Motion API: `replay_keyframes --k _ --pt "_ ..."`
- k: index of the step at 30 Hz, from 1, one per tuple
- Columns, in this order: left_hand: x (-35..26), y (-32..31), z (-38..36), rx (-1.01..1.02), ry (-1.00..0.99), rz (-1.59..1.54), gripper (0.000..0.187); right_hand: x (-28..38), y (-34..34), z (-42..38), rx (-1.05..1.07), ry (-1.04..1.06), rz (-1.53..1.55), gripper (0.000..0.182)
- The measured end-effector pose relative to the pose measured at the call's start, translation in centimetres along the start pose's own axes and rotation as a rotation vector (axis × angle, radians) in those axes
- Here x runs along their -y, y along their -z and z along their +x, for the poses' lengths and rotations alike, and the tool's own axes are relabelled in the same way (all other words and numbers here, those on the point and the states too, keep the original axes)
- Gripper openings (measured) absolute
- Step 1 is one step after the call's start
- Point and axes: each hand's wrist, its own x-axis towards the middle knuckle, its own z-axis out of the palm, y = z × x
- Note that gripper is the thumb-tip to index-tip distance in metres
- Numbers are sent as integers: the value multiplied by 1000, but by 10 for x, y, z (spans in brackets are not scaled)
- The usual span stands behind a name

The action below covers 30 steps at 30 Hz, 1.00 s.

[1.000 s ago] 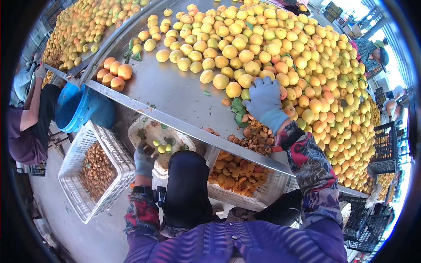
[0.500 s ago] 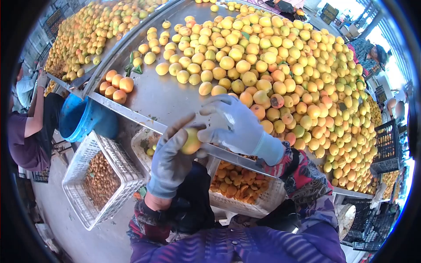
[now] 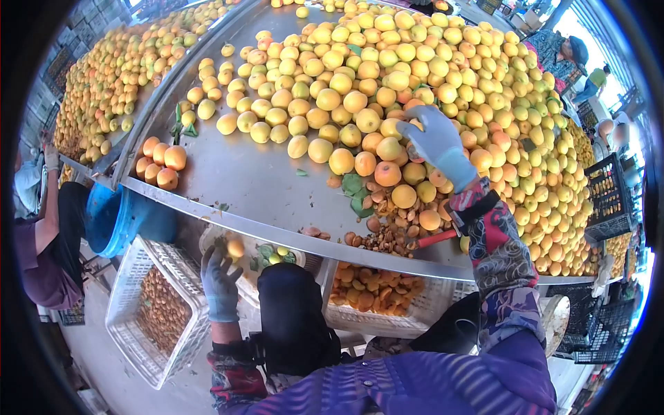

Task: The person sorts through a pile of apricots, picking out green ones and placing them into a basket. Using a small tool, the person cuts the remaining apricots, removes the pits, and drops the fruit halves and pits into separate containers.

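Observation:
My left hand (image 3: 220, 280), in a grey-blue glove, is over the gap between two crates, its fingers apart. A blurred yellow fruit (image 3: 236, 247) is in the air just beyond its fingertips, above a white crate with green fruits (image 3: 275, 258). My right hand (image 3: 437, 142), gloved too, reaches onto the big heap of yellow-orange fruit (image 3: 415, 62) on the metal table (image 3: 249, 187). Its fingers are curved over a reddish fruit (image 3: 413, 153), partly hidden by the glove. Below it lie pits and a red-handled tool (image 3: 437, 239).
A crate of pits (image 3: 166, 308) stands at the left, beside a blue bucket (image 3: 124, 218). Halved fruit (image 3: 373, 289) fills a crate under the table edge. A person in purple (image 3: 45, 256) sits at the far left. Black crates (image 3: 609, 197) are at the right.
My hands have moved apart. The left went down and left, and the yellow fruit it held has left its fingers. The right moved up and right onto the heap.

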Motion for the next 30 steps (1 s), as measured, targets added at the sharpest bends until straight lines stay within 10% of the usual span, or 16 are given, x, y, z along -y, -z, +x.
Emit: replay_keyframes --k 7,14,30 --pt "-92 -47 -18 -218 -180 -168 31 30 -50 70 157 71 -134 51" --pt "-119 -69 -23 131 -320 -212 32 36 -68 83 247 46 -250 47" --pt "-167 -148 -13 496 -166 -197 32 -4 39 -50 124 -19 996 51"
